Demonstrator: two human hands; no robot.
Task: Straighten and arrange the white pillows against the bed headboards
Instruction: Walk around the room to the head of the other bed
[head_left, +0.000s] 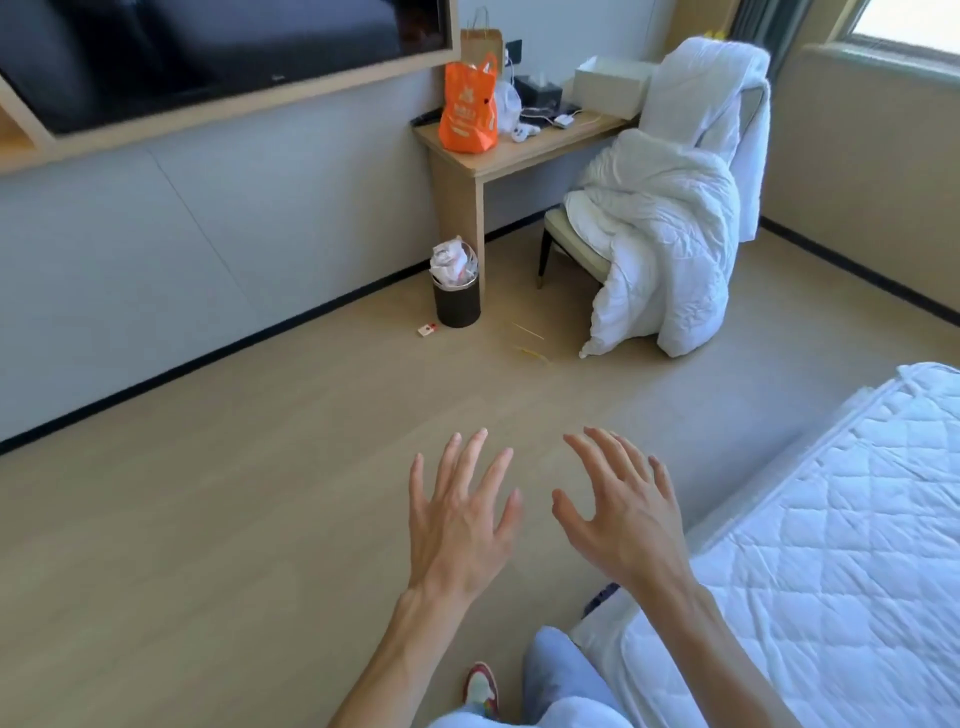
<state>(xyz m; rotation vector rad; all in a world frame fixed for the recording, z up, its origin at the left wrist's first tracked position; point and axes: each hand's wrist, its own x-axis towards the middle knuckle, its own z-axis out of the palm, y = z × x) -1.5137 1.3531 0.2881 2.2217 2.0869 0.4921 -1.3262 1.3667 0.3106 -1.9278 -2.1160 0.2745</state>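
Observation:
My left hand (460, 519) and my right hand (621, 512) are held out in front of me above the wooden floor, fingers spread, holding nothing. A bed with a white quilted mattress cover (841, 561) lies at the lower right, its corner beside my right forearm. No pillow and no headboard are in view. A white duvet (660, 244) is heaped over a chair at the back right.
A wooden desk (509, 156) at the back wall carries an orange bag (467, 111), a tissue box and cables. A full dark bin (456, 299) stands beside its leg. A large TV (208, 47) hangs on the left wall. Small litter lies on the floor.

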